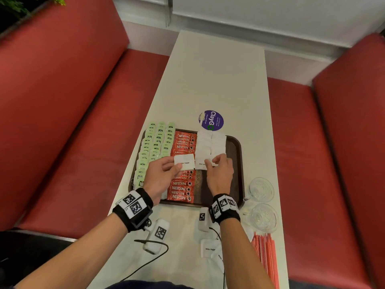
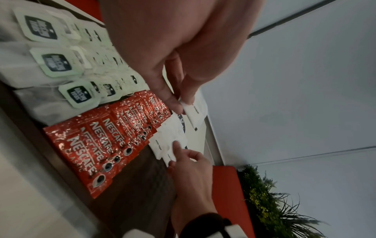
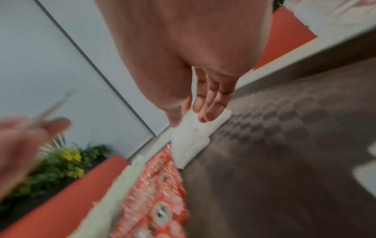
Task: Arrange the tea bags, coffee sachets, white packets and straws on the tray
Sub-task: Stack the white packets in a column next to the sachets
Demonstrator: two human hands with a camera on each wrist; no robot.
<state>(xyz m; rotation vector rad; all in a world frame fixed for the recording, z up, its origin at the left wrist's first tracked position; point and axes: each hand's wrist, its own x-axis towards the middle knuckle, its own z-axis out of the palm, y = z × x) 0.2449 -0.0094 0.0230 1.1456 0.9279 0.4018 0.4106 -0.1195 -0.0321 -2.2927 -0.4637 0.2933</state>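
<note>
over the tray [image 1: 237, 151], flat white packet [image 1: 184, 162], perhaps sugar

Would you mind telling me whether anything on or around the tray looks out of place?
Mostly tidy rows, but the far tea bags overhang the tray's far rim onto the table. The straws and a few loose white packets lie off the tray near the person, not yet arranged.
</note>
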